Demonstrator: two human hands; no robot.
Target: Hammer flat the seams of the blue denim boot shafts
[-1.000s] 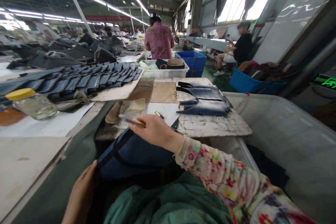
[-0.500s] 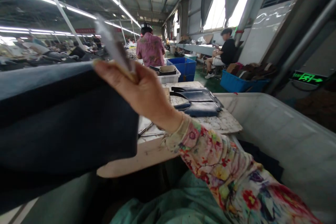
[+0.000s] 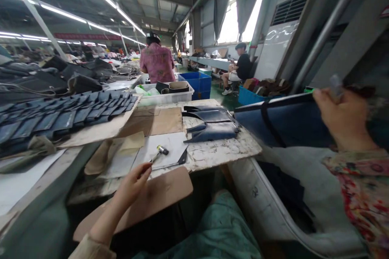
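My left hand is closed around the thin handle of a small mallet with a black and yellow head, over white sheets on the worktable. At the right, my raised right hand grips the edge of a dark blue leather piece crossed by a black band. A blurred pale, blade-like object sticks up from the same hand; its kind cannot be made out. The leather piece hangs over a white bin. More dark blue pieces lie flat on the table.
Overlapping blue pieces cover a board at the left. A brown board juts from the table's near edge. Beyond stand a white crate and blue bins. One person stands ahead; another sits by the wall.
My right hand has swung from the middle to the far right with the leather piece, which now hangs over the bin. My left hand has come into view, holding the mallet. The view has shifted.
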